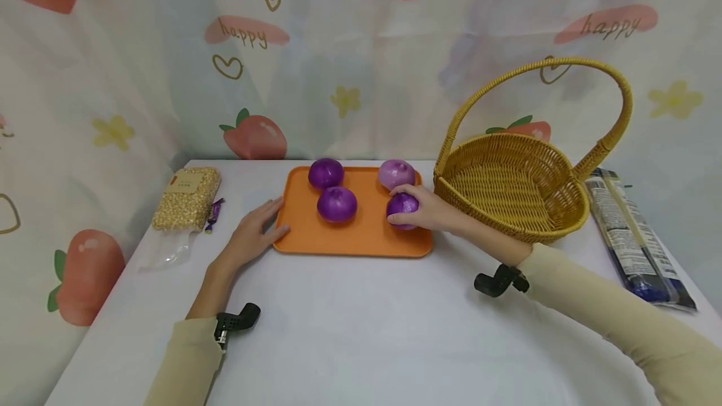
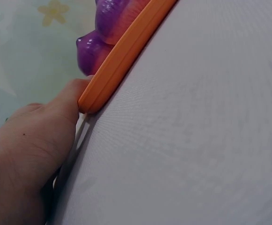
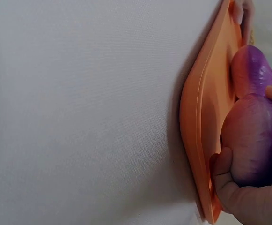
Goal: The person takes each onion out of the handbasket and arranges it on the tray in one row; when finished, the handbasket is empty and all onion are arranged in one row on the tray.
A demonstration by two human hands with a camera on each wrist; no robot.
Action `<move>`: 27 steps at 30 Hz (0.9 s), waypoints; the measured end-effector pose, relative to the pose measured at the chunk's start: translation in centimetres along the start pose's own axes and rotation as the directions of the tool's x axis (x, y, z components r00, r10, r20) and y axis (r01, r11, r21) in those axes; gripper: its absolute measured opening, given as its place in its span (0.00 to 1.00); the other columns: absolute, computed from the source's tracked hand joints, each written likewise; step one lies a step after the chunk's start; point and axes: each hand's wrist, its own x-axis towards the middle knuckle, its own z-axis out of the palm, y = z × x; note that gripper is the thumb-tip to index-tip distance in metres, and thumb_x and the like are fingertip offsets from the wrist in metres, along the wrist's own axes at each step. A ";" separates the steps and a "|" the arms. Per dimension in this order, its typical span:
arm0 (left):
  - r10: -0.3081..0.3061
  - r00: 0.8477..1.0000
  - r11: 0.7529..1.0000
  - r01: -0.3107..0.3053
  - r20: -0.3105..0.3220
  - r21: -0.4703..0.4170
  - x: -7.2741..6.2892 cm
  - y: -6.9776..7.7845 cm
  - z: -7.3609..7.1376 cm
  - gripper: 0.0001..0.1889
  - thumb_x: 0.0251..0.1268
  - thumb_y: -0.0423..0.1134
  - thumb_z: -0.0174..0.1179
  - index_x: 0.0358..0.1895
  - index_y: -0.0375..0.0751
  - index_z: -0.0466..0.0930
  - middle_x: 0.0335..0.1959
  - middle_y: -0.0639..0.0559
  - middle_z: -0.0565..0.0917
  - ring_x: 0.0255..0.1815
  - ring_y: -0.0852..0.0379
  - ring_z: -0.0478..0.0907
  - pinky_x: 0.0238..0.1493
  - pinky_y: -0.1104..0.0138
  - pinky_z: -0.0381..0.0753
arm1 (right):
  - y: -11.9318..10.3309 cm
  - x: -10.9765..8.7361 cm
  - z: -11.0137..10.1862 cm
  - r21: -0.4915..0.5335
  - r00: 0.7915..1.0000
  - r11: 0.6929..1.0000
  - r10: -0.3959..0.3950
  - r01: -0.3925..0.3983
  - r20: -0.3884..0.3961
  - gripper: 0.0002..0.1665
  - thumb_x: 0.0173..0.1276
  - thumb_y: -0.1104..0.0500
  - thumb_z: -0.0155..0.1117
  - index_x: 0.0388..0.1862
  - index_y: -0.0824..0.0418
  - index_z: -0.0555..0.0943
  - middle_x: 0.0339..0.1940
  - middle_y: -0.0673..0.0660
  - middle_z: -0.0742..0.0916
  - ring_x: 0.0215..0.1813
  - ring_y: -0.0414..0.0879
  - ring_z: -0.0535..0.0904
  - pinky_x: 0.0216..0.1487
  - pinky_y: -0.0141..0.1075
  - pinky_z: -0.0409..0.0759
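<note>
On an orange tray point(image 1: 372, 240) sit several glossy purple onions. My right hand point(image 1: 425, 207) grips the purple onion point(image 1: 403, 205) at the tray's near right, with thumb and fingers around its sides. The right wrist view shows the held onion point(image 3: 250, 140) low over the tray, thumb beside the rim. Just behind it is a lighter purple onion point(image 1: 397, 173). Toward the left of the tray are a darker onion point(image 1: 326, 173) and another onion point(image 1: 336, 204) in front of it. My left hand point(image 1: 252, 234) rests against the tray's left rim, fingers extended and thumb near the front corner.
A yellow wicker basket point(image 1: 572, 224) with a tall handle stands right of the tray, behind my right forearm. A dark printed packet point(image 1: 640, 240) lies at the far right. Leftward lie a bag of yellow kernels point(image 1: 188, 202) and a small purple-wrapped candy point(image 1: 214, 215).
</note>
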 end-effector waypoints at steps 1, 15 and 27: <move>-0.004 1.000 1.000 0.004 0.002 -0.002 0.0 0.0 0.0 0.37 0.67 0.52 0.60 0.75 0.47 0.58 0.76 0.48 0.63 0.78 0.43 0.55 0.77 0.44 0.54 | 0.0 0.1 0.0 -0.004 1.000 1.000 -0.001 0.001 0.003 0.34 0.62 0.51 0.70 0.64 0.59 0.70 0.65 0.68 0.72 0.65 0.65 0.71 0.64 0.58 0.75; -0.006 1.000 1.000 0.006 0.003 -0.001 0.0 -0.1 0.0 0.37 0.67 0.52 0.60 0.75 0.47 0.58 0.76 0.48 0.62 0.78 0.43 0.55 0.76 0.44 0.54 | -0.2 0.8 0.1 -0.084 1.000 0.996 -0.008 0.010 0.023 0.34 0.62 0.49 0.69 0.63 0.61 0.71 0.63 0.71 0.74 0.64 0.65 0.73 0.63 0.57 0.76; 0.003 1.000 1.000 -0.003 -0.003 0.004 0.0 -0.1 0.1 0.36 0.67 0.51 0.60 0.75 0.46 0.59 0.76 0.48 0.63 0.78 0.43 0.55 0.77 0.45 0.54 | -0.7 0.6 0.4 -0.096 1.000 0.995 -0.011 0.011 -0.002 0.35 0.61 0.47 0.68 0.62 0.61 0.72 0.62 0.72 0.71 0.64 0.66 0.70 0.62 0.59 0.76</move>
